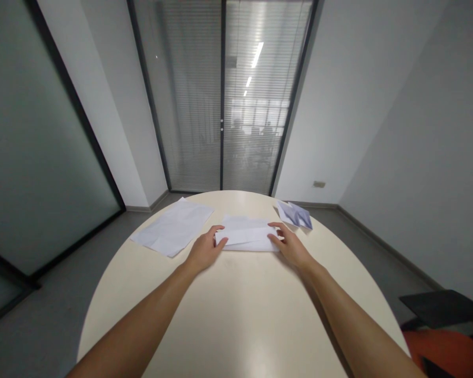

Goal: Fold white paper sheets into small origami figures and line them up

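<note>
A white sheet of paper [246, 237] lies before me on the table, with a folded strip running across its near part. My left hand [207, 249] pinches the strip's left end between thumb and fingers. At the opposite end, my right hand [291, 245] grips the paper the same way. The far part of the sheet spreads flat behind the strip. Left of my left hand rests a stack of white paper sheets [175, 226], slightly askew. Beyond my right hand, near the table's edge, sit folded paper pieces [295, 214] with bluish shaded faces.
The pale round table [228, 310] has a curved edge on both sides. At the lower right stands a chair with a red seat [445, 349] and black armrest [443, 307]. Glass panels with blinds [256, 142] rise behind the table, and a socket [319, 184] is on the wall.
</note>
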A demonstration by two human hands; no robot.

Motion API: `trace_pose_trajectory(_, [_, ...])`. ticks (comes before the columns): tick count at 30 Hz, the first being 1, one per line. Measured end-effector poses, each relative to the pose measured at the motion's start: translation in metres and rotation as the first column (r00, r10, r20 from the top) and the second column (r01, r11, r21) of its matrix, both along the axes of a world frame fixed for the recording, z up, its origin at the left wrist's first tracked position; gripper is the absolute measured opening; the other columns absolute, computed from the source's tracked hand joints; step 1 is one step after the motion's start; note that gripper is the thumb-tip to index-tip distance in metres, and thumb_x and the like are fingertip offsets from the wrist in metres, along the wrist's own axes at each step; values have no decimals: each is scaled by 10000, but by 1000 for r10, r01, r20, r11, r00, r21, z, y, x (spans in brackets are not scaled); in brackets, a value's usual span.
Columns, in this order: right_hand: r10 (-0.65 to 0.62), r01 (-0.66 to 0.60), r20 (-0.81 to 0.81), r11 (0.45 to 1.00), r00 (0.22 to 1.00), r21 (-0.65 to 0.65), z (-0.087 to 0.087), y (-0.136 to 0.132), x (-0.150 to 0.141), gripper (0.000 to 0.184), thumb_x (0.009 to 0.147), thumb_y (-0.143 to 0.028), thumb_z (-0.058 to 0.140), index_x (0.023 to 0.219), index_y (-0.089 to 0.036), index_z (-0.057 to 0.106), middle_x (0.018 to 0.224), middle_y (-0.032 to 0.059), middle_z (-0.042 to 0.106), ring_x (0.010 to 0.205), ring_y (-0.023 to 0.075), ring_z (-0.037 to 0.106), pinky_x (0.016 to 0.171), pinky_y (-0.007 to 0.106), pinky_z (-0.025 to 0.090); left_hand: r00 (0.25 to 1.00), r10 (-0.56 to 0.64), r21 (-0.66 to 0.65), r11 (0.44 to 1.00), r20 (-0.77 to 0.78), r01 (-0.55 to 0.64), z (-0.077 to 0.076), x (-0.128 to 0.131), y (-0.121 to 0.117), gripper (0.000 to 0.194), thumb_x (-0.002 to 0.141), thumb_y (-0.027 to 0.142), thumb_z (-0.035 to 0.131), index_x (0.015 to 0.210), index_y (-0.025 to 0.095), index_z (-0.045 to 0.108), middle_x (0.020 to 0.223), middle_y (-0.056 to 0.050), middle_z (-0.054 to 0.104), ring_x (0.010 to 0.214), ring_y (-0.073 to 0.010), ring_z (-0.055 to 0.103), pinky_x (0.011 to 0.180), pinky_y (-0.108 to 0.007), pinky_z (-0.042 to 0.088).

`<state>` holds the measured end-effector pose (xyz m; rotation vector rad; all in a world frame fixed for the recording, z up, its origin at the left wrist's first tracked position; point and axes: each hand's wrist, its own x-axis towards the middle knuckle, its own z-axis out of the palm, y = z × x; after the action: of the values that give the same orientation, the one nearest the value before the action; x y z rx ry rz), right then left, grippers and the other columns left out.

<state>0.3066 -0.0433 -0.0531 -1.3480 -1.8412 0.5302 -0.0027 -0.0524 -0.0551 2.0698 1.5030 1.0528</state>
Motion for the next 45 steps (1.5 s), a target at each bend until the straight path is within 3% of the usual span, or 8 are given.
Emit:
trace_pose_trajectory(9, [-24, 23, -39, 999, 999, -28, 1, 0, -2, 429, 910, -506, 546, 1230, -220, 554, 904, 41, 590, 778, 201, 583, 664, 313, 497, 1000, 5, 14, 1000, -7, -5, 6, 2, -5, 361, 926, 451, 531, 1206, 241, 619, 523, 87, 416, 506, -137, 481, 550, -241, 305])
trace_pose_trajectory(13, [-25, 15, -104, 996, 994, -91, -3, 2, -4, 467, 898, -526, 549, 1248, -216, 543, 837, 8, 551, 658, 170, 547, 551, 277, 451, 999, 36, 9, 999, 7, -36, 3, 2, -3, 352, 943, 451, 510, 1206, 241, 614, 556, 74, 474, 518, -137, 509, 571, -240, 345])
trace_pose_trajectory(17, [-15, 8, -110, 998, 994, -65, -7, 4, -4, 505, 887, -540, 562, 1257, -196, 563, 828, 9, 546, 734, 189, 580, 618, 295, 489, 998, 48, 4, 999, -47, -48, 3, 3, -5, 391, 934, 438, 535, 1270, 243, 575, 604, 48, 548, 615, -174, 590, 614, -256, 401])
trace_pose_trajectory(21, [-28, 24, -84, 999, 996, -40, -8, 6, -3, 518, 895, -531, 563, 1273, -177, 587, 825, 11, 553, 763, 187, 589, 711, 324, 521, 994, 35, 16, 999, -107, -34, 2, 3, -6, 499, 871, 418, 642, 1328, 247, 532, 998, -46, 713, 855, -222, 675, 759, -313, 489])
trace_pose_trajectory(25, [-33, 30, -72, 999, 997, -39, -8, 7, -3, 508, 915, -499, 563, 1293, -162, 604, 933, 67, 633, 875, 209, 631, 794, 351, 539, 996, -1, 54, 999, -84, 5, -3, 2, -2, 456, 891, 342, 623, 1322, 223, 534, 1285, -89, 655, 1107, -254, 643, 978, -386, 484])
trace_pose_trajectory(32, [-25, 17, -83, 995, 996, -95, -2, 3, -8, 505, 916, -468, 600, 1332, -182, 603, 1264, 158, 663, 1090, 268, 643, 882, 400, 543, 1000, 9, 123, 992, -19, -6, -4, 0, 6, 244, 962, 272, 493, 1123, 188, 656, 1150, -88, 700, 1084, -228, 644, 998, -373, 485])
trace_pose_trajectory(36, [-5, -1, -55, 994, 998, -110, 1, 1, -9, 528, 909, -469, 602, 1346, -173, 598, 1260, 151, 669, 1093, 269, 648, 878, 383, 543, 997, 65, 98, 993, -36, -61, -2, -2, 6, 266, 989, 265, 435, 1099, 195, 666, 1120, -86, 721, 1049, -231, 662, 969, -368, 492])
trace_pose_trajectory(45, [-22, 30, 177, 999, 984, -45, 10, -6, -11, 438, 974, -445, 442, 1215, -177, 692, 1010, 90, 750, 773, 217, 676, 726, 317, 499, 989, 141, 67, 988, -36, -139, -9, -5, 8, 261, 945, 246, 505, 1188, 207, 593, 1142, -77, 694, 928, -221, 664, 887, -372, 524])
